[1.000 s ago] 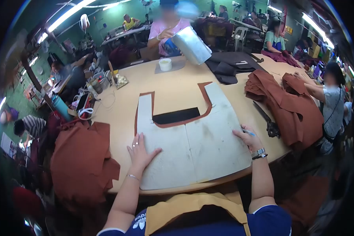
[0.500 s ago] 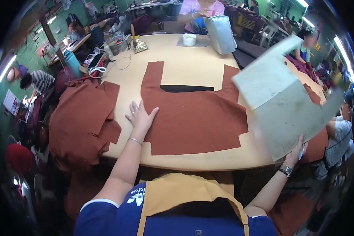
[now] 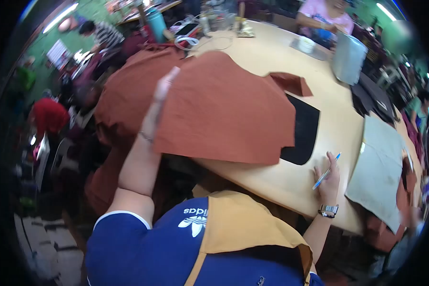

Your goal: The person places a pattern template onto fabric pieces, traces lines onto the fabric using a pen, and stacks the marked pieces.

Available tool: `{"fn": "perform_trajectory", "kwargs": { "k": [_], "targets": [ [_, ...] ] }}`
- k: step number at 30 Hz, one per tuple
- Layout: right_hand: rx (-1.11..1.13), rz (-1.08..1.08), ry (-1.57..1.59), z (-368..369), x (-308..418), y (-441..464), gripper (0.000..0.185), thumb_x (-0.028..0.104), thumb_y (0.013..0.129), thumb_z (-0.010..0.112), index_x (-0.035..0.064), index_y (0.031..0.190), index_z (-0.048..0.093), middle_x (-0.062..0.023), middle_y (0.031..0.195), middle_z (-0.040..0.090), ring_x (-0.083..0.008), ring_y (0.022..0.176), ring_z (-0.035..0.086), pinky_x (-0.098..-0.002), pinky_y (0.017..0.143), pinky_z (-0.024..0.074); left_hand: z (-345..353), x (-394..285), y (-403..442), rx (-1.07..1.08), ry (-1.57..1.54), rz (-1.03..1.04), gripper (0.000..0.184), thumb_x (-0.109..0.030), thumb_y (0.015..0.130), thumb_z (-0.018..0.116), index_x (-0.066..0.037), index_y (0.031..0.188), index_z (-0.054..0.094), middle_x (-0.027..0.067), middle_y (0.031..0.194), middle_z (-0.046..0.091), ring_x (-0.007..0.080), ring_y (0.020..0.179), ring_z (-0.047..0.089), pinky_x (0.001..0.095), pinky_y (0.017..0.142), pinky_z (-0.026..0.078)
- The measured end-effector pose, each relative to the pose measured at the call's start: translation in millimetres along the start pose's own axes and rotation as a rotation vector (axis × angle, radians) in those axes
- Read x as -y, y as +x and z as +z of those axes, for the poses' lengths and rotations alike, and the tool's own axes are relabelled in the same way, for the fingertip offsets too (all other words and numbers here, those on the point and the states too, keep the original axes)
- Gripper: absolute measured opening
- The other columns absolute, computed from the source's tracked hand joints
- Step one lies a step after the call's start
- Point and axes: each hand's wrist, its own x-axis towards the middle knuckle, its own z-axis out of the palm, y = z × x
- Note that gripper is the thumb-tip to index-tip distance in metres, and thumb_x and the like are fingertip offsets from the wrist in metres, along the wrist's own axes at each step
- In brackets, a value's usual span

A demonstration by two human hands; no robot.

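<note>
My left hand [image 3: 165, 85] is at the left edge of a rust-brown fabric piece [image 3: 229, 109], which is partly lifted and slants toward the rust-brown pile on the left; its fingers are blurred and partly hidden by the cloth. Under and beside the piece's right side lies a black flat shape [image 3: 304, 128] on the table. My right hand [image 3: 328, 176] rests over the table near the front edge, holding a blue and white pen [image 3: 326, 171]. Right of it lies the pale grey template [image 3: 377, 167], apart from the hand.
A rust-brown fabric pile [image 3: 133, 90] hangs over the left of the table [image 3: 281, 47]. At the back are a white tub [image 3: 305, 45], a silver container [image 3: 349, 59] and a person in pink [image 3: 321, 19]. Dark fabric [image 3: 374, 102] lies at the right.
The template has gone from my right hand to the table's right side. The left hand has moved left with the brown piece, uncovering more of the black shape. The view has turned.
</note>
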Motion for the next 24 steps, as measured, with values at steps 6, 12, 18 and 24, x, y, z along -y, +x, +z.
{"fn": "perform_trajectory", "kwargs": {
  "k": [6, 12, 18, 24],
  "targets": [
    [0.081, 0.094, 0.104, 8, 4, 0, 0.059, 0.001, 0.081, 0.069, 0.0037, 0.135, 0.046, -0.0166, 0.135, 0.050, -0.0281, 0.128, 0.045, -0.0368, 0.109, 0.0347, -3, -133, -204, -0.485, 0.463, 0.531, 0.055, -0.040, 0.098, 0.041, 0.002, 0.133, 0.048, 0.0160, 0.133, 0.054, 0.0291, 0.117, 0.056, 0.0420, 0.103, 0.040],
    [0.063, 0.023, 0.088, 16, -6, 0, 0.057, 0.003, 0.083, 0.068, 0.0001, 0.136, 0.045, -0.0177, 0.135, 0.049, -0.0284, 0.127, 0.047, -0.0372, 0.110, 0.0349, -4, -196, -317, -0.778, 0.620, 0.768, 0.057, -0.042, 0.096, 0.045, 0.001, 0.133, 0.048, 0.0147, 0.132, 0.054, 0.0277, 0.117, 0.055, 0.0402, 0.102, 0.041],
    [0.063, 0.000, 0.124, 16, -10, -1, 0.057, 0.006, 0.084, 0.069, 0.0003, 0.136, 0.045, -0.0177, 0.133, 0.050, -0.0277, 0.126, 0.047, -0.0364, 0.109, 0.0359, -38, -223, -302, -0.879, 0.592, 0.772, 0.060, -0.044, 0.094, 0.050, 0.000, 0.134, 0.049, 0.0133, 0.132, 0.054, 0.0263, 0.116, 0.055, 0.0384, 0.100, 0.041],
    [0.056, 0.019, 0.143, 14, -11, -2, 0.059, 0.006, 0.082, 0.070, 0.0036, 0.136, 0.046, -0.0155, 0.132, 0.053, -0.0278, 0.124, 0.048, -0.0361, 0.107, 0.0365, -74, -227, -257, -0.867, 0.548, 0.728, 0.063, -0.046, 0.091, 0.054, -0.001, 0.134, 0.049, 0.0120, 0.131, 0.055, 0.0249, 0.116, 0.054, 0.0366, 0.099, 0.042]
  ]
}}
